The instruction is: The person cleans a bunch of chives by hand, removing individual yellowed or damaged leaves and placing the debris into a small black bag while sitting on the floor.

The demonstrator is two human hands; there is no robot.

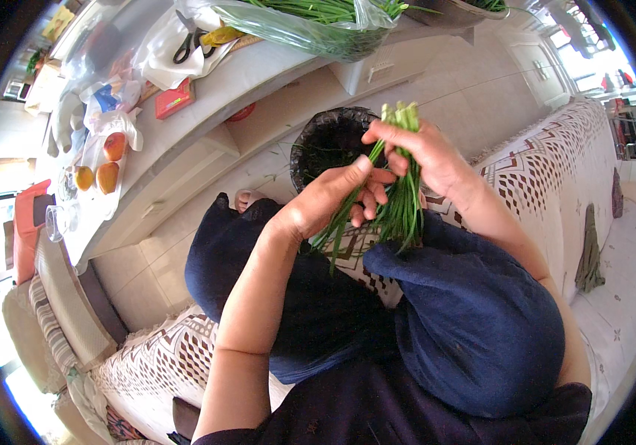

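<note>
My right hand (434, 153) grips a bunch of garlic chives (401, 214), its pale cut ends pointing away from me and its green leaves hanging towards my lap. Beside it, my left hand (326, 194) pinches a few separate chive strands (375, 151) between thumb and forefinger. The leaves of these strands trail below the palm. Both hands are above my knees, close to the near edge of a black-lined bin (309, 158) on the floor. Thin green scraps lie inside the bin, which the hands partly cover.
A plastic bag (318, 36) of chives lies on the long table (212, 105) ahead. Scissors (187, 47), a red box (175, 99) and several fruits (107, 178) rest there too. A patterned sofa cover (551, 144) extends to the right.
</note>
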